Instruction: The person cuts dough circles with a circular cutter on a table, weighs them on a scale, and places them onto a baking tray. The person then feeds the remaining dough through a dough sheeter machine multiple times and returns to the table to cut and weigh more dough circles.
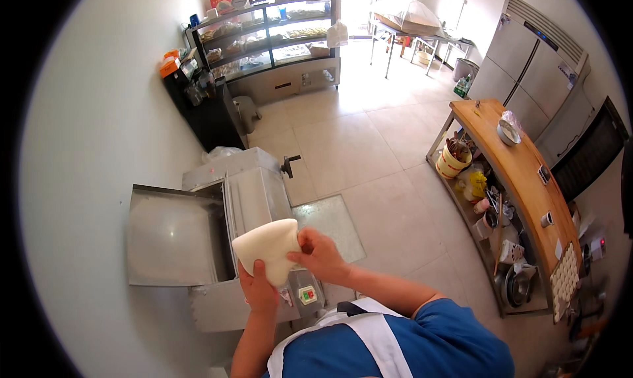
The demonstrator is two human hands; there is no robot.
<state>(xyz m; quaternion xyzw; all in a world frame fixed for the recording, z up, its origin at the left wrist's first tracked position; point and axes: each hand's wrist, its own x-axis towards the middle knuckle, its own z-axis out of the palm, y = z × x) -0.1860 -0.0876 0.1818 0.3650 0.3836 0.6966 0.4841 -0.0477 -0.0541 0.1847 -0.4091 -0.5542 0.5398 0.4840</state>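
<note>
A thick, smooth slab of cream-white dough (266, 243) hangs folded between my two hands, its lower flap drooping. My left hand (260, 289) grips it from below, thumb on the near face and the other fingers hidden behind it. At the right edge, my right hand (322, 254) pinches the dough with curled fingers. Directly beneath is a stainless steel machine (258, 193), which looks like a dough roller, with a crank handle (288, 166) on its far right side. A broad metal tray (173, 236) extends from its left. Near my wrists sits a switch box (307, 295) with red and green buttons.
On the right stands a long wooden worktable (521, 160) bearing a bowl (508, 133) and a tray of small dough pieces (565, 282). Buckets and pans fill its lower shelf. A glass display case (277, 41) and a steel refrigerator (534, 61) stand farther off. A white wall borders the left.
</note>
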